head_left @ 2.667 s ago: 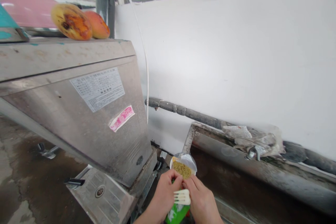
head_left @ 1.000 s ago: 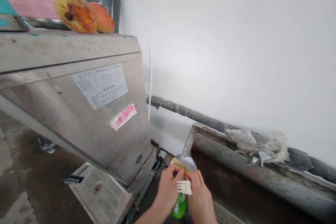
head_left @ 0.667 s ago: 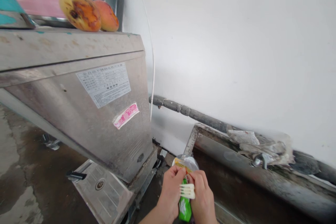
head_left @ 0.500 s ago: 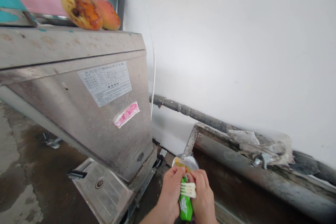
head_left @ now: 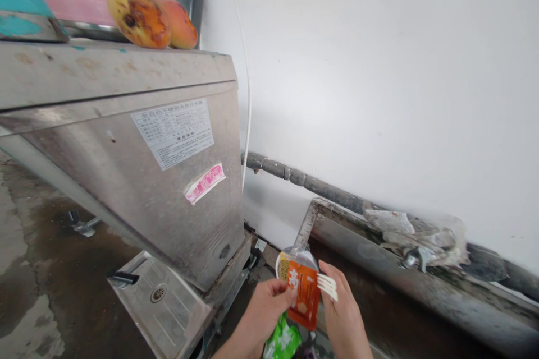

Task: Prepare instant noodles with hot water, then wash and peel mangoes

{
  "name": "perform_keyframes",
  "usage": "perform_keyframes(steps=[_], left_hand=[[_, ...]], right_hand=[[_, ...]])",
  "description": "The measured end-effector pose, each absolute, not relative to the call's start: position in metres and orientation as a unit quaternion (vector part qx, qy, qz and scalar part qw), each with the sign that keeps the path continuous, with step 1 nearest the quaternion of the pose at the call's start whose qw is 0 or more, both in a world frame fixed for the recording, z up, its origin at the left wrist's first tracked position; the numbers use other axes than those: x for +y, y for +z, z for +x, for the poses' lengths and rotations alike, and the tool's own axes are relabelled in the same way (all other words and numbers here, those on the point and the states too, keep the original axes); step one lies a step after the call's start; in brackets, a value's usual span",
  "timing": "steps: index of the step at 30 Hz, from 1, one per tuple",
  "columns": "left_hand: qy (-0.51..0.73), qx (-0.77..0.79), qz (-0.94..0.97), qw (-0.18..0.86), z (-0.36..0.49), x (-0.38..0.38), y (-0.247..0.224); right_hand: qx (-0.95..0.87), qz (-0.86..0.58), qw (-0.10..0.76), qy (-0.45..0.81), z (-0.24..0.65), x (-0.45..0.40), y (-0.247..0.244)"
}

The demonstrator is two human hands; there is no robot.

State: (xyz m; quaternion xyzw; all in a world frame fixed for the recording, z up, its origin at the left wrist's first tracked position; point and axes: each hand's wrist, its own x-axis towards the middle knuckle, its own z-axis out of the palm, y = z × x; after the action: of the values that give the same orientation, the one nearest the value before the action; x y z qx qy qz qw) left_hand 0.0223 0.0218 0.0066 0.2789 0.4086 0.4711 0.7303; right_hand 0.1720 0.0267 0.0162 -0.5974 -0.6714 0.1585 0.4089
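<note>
My left hand (head_left: 266, 311) pinches an orange sachet (head_left: 306, 300) with white print between thumb and fingers. Beneath that hand hangs a crumpled green and white packet (head_left: 283, 341), seemingly gripped along with it. At the sachet's right edge, my right hand (head_left: 344, 309) holds a white plastic fork (head_left: 327, 286), its tines pointing outward; the rest of the fork is hidden. Behind the sachet is a round tub (head_left: 283, 265) with a pale rim and a clear film or lid, mostly covered, so what supports it cannot be seen.
A steel water boiler (head_left: 189, 224) with a label stands on the left, two mangoes (head_left: 141, 15) on top. Below it sits a drip tray (head_left: 172, 314) under a tap (head_left: 123, 279). A trough sink (head_left: 353, 230) runs along the white wall at right, under a lagged pipe (head_left: 273, 167).
The orange sachet now faces up in my left hand. The green packet has shifted down and left. My right hand has moved slightly right with the fork.
</note>
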Motion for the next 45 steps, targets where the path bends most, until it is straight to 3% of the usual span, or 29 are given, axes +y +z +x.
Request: perform_keyframes(steps=[8,17,25,45], left_hand=[[0.468,0.407,0.197,0.759,0.027,0.022,0.004],[0.463,0.425,0.412,0.660,0.031,0.016,-0.009],[0.431,0.466,0.468,0.614,0.032,0.014,-0.002],[0.389,0.565,0.563,0.462,0.041,0.022,-0.016]], right_hand=[[-0.603,-0.557,0.489,0.294,0.160,0.012,-0.030],[-0.617,-0.584,0.466,0.249,0.165,0.018,-0.035],[-0.638,-0.599,0.394,0.280,0.163,0.021,-0.025],[-0.743,-0.556,0.367,0.067,0.155,0.024,-0.025]])
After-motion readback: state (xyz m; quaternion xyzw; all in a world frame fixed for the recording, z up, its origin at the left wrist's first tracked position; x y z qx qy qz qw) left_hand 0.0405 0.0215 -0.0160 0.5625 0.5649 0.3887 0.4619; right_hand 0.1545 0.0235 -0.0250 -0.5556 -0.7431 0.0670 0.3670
